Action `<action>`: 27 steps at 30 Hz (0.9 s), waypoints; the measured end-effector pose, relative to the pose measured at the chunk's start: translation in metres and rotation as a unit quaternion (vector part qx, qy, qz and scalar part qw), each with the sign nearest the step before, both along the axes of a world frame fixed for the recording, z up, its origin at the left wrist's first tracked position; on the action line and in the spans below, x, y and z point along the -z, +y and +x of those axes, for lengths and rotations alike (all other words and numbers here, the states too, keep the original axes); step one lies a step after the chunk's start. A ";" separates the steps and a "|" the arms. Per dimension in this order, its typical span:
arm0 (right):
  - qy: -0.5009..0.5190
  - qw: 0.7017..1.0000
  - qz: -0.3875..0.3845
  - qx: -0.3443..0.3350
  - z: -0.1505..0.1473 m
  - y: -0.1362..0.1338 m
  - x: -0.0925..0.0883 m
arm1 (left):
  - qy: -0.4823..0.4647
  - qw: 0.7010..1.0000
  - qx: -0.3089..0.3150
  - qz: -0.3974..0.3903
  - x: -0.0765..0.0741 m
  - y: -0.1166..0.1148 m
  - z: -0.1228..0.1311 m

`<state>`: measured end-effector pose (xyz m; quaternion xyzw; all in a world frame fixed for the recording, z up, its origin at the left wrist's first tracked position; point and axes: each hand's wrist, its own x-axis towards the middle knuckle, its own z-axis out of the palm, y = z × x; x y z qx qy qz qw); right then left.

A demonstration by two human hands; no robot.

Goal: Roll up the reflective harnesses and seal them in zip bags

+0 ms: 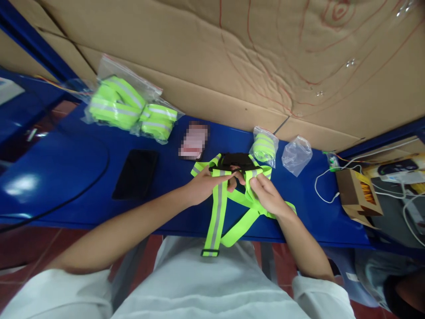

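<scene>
A neon-yellow reflective harness (217,208) with grey stripes is held up over the front of the blue table. Its black panel (235,160) lies at the far side of my hands. My left hand (207,184) grips the left strap just below that panel, thumb stretched along it. With the fingers of my right hand (265,192) I pinch the right strap near the panel's other corner. One strap hangs past the table edge and ends in a black buckle (210,253). Other straps cross beneath my right hand. Some fingertips are hidden behind the webbing.
Bagged neon straps (116,106) stand at the back left, a smaller bag (264,148) at the back right beside a clear plastic bag (297,155). A black tablet (135,174) and a phone (194,141) lie left. A cardboard box (358,195) and white cables are right.
</scene>
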<state>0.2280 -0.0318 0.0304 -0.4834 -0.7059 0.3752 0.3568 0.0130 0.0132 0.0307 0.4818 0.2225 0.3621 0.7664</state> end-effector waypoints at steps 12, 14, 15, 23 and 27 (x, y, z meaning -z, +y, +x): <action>-0.024 0.984 0.141 0.108 -0.008 0.002 0.004 | 0.081 0.992 -0.087 0.050 0.000 -0.009 0.008; -0.004 0.988 0.117 0.101 -0.013 0.002 0.002 | 0.070 0.990 -0.113 0.039 0.001 -0.008 0.010; 0.001 0.990 0.104 0.091 -0.015 0.002 0.001 | 0.069 0.989 -0.123 0.034 0.001 -0.007 0.010; -0.039 0.997 0.061 0.011 -0.007 0.000 -0.005 | 0.042 0.995 -0.087 -0.016 0.011 0.000 0.003; -0.050 0.996 0.066 -0.012 -0.003 -0.001 -0.004 | -0.003 0.998 -0.043 -0.052 0.007 -0.002 0.002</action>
